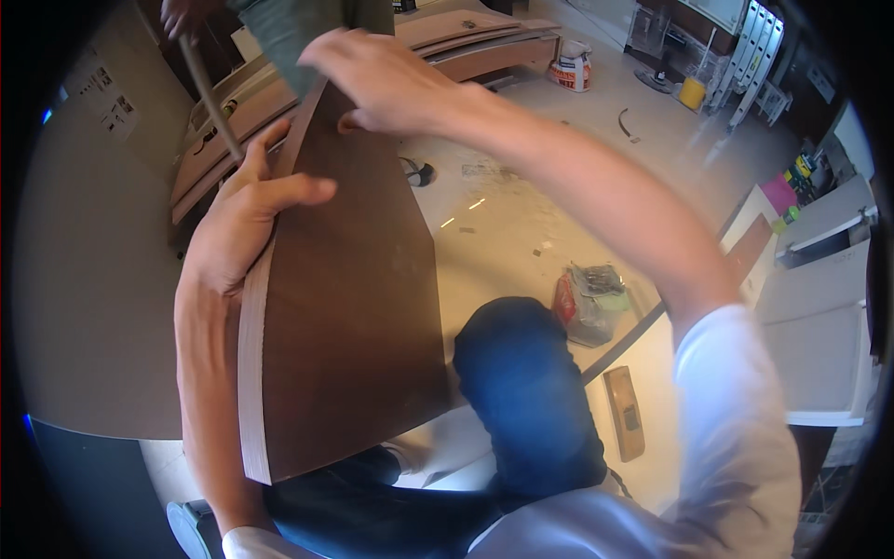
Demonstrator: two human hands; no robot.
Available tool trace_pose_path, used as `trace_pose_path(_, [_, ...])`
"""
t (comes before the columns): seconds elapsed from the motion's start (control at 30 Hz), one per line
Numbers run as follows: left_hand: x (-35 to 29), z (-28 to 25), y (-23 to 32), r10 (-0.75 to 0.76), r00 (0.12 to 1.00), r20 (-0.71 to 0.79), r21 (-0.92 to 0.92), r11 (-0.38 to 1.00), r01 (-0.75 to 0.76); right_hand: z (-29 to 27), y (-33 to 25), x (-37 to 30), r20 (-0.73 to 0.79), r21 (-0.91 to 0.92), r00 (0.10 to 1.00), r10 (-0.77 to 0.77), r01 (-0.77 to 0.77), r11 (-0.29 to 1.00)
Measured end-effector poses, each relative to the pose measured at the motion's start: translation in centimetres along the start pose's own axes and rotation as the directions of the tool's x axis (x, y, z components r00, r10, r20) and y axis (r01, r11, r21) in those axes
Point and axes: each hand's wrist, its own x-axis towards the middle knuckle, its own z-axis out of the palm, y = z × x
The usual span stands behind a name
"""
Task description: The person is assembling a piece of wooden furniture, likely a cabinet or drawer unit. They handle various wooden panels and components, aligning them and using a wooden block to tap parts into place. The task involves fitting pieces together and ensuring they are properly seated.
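A dark brown wooden board [358, 307] stands on its edge in front of me, its pale bare edge facing up and to the left. My left hand [247, 210] is closed round that edge, with the thumb lying on the brown face and the fingers on the far side. My right hand [396, 88] reaches across to the far end of the board. Its fingers bend over the top corner and its thumb is against the brown face; the fingertips are partly hidden. My bent knee in dark trousers [531, 391] is beside the board's near end.
Beyond the board stands another person in grey-green trousers [289, 37], with a hand on a long rod [209, 93]. Brown panels [484, 42] are stacked behind. A plastic bag [596, 307] and a wooden hand plane [624, 415] lie on the floor to the right. A ladder [756, 56] leans far right.
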Motion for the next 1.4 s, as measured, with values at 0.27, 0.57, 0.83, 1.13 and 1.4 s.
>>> trace_pose_path(0.27, [0.8,-1.7,-1.7,0.035,0.997,-0.072,0.057,0.998,-0.031,-1.0,-9.6,-33.8,0.148,-0.061,0.423,0.894,-0.899,0.435])
trace_pose_path(0.57, [-0.9,-2.3,-0.9,-0.021,1.0,-0.019,-0.005,1.0,0.021,-12.5,-28.3,-49.1,0.146,-0.717,-0.414,0.898,-0.67,-0.192])
trace_pose_path(0.83, [-3.3,1.0,0.3,0.022,0.974,-0.226,0.049,0.999,-0.011,-13.0,-29.8,-53.5,0.179,-0.572,-0.249,0.952,-0.814,-0.105])
trace_pose_path(1.13, [-3.4,0.3,-0.6,-0.001,0.96,-0.279,0.136,0.99,0.04,-21.9,-20.9,-39.4,0.024,0.128,0.17,0.985,-0.978,0.165])
trace_pose_path(1.4, [-2.2,-0.3,-1.3,0.106,0.957,-0.269,0.175,0.983,-0.059,-23.9,-11.8,-18.2,0.229,0.935,0.394,0.89,-0.344,-0.088])
